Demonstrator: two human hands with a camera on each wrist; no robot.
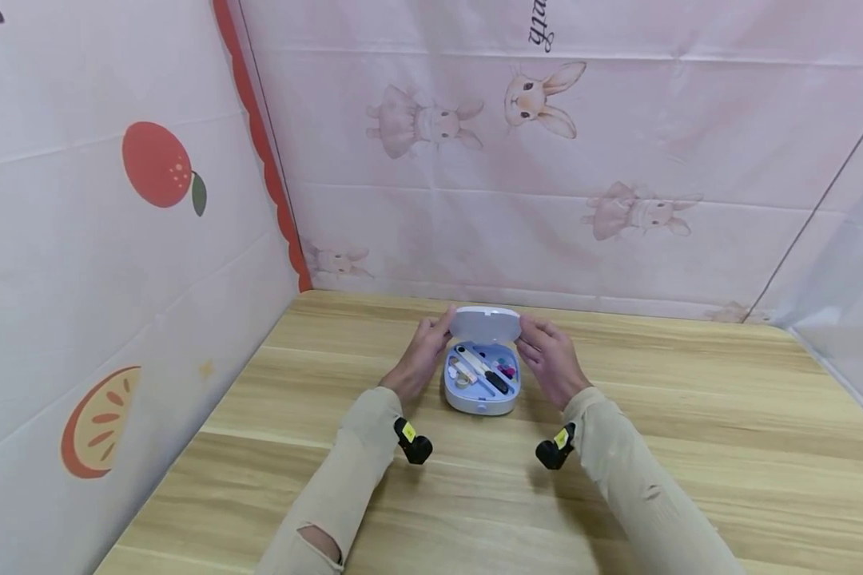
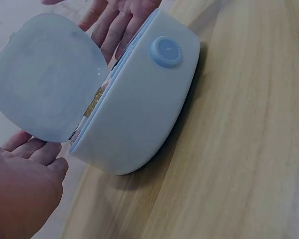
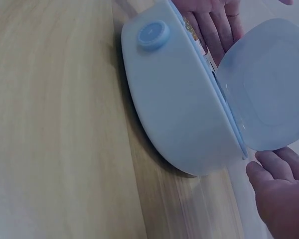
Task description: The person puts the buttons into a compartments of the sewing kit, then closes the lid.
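A small white box [image 1: 480, 406] with a light-blue inside stands on the table, its pale lid [image 1: 485, 326] tilted up at the back. At the lid's left edge is my left hand [image 1: 423, 355], fingertips against the edge. My right hand [image 1: 550, 359] touches the right edge in the same way. In both wrist views the fingers look loosely extended beside and behind the lid. Across the box's middle compartment lies a long white tool [image 1: 475, 362] with a black end [image 1: 496, 382]. Small pieces [image 1: 462, 372] fill the left compartment, magenta and teal pieces [image 1: 506, 369] the right.
The box rests on a light wooden table [image 1: 654, 415] near its back edge. A pink rabbit-print cloth [image 1: 475, 224] hangs behind, and a fruit-print sheet [image 1: 208, 295] runs along the left. A blue round button [image 2: 167, 52] sits on the box's front.
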